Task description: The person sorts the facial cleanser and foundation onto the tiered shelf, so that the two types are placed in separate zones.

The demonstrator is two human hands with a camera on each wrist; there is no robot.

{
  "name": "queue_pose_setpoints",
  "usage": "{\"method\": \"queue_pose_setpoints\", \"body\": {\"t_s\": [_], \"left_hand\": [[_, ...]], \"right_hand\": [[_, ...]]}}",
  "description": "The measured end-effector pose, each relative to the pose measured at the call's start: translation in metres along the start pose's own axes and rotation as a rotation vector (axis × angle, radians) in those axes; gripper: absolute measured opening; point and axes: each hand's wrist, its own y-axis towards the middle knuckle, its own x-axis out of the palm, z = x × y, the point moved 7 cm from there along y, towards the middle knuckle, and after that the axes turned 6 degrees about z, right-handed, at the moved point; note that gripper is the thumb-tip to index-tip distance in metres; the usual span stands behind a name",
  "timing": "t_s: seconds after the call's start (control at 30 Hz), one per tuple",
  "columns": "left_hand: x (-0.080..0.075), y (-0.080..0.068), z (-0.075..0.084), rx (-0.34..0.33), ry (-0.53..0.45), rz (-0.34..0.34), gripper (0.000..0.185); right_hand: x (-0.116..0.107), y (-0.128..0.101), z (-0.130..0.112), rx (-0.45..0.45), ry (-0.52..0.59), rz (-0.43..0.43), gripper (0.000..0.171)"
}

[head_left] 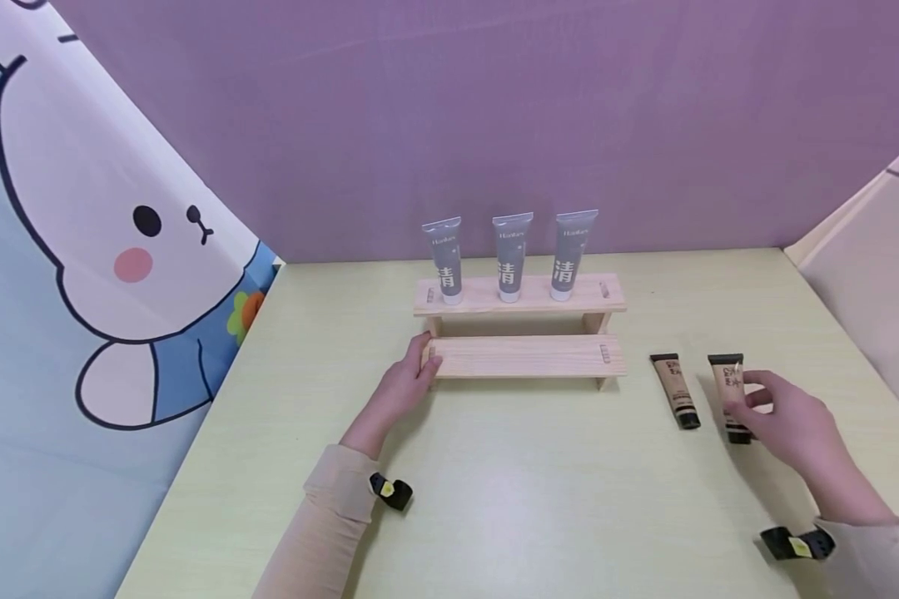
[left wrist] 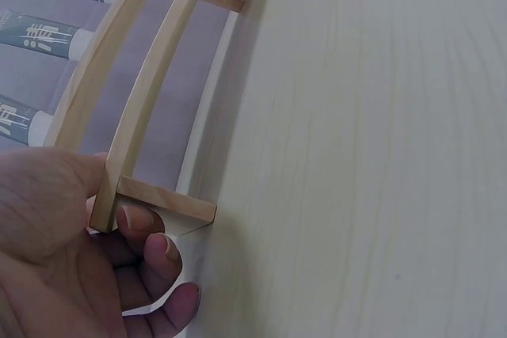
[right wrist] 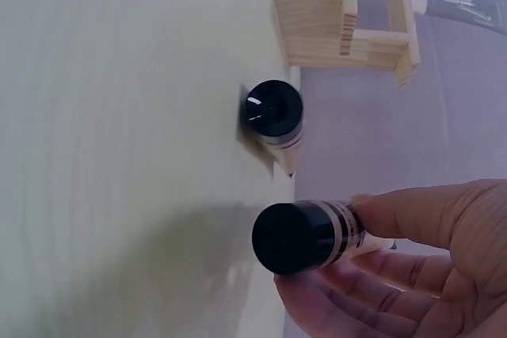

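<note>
A two-step wooden rack (head_left: 524, 358) stands at the table's middle. My left hand (head_left: 408, 378) grips the left end of its lower shelf, thumb on top and fingers curled beneath, as the left wrist view (left wrist: 55, 227) shows. On the right, my right hand (head_left: 794, 416) pinches a beige tube (head_left: 730, 387) with a black cap between thumb and fingers; the black cap (right wrist: 293, 237) faces the right wrist camera. A second beige tube (head_left: 676, 391) lies on the table just left of it. Three grey tubes (head_left: 509, 258) stand on white caps along the upper shelf.
The pale wooden table (head_left: 509, 499) reaches back to a purple cloth backdrop (head_left: 494, 125). A cloth with a cartoon animal (head_left: 105, 274) hangs along the left side, and a pale cloth (head_left: 876, 241) borders the right. Each wrist bears a black strap (head_left: 393, 491).
</note>
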Motion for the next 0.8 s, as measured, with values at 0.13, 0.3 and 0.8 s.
{"method": "queue_pose_setpoints", "body": {"t_s": [0.13, 0.3, 0.8], "left_hand": [[-0.001, -0.001, 0.001, 0.006, -0.007, 0.002, 0.05], [-0.002, -0.002, 0.002, 0.016, -0.017, 0.004, 0.05], [-0.001, -0.001, 0.0, -0.011, -0.025, -0.012, 0.051]], "right_hand": [[-0.007, 0.001, -0.007, -0.023, 0.019, 0.04, 0.058], [-0.012, 0.002, -0.018, -0.046, 0.066, 0.069, 0.055], [-0.017, 0.009, -0.059, -0.09, 0.153, 0.104, 0.052]]}}
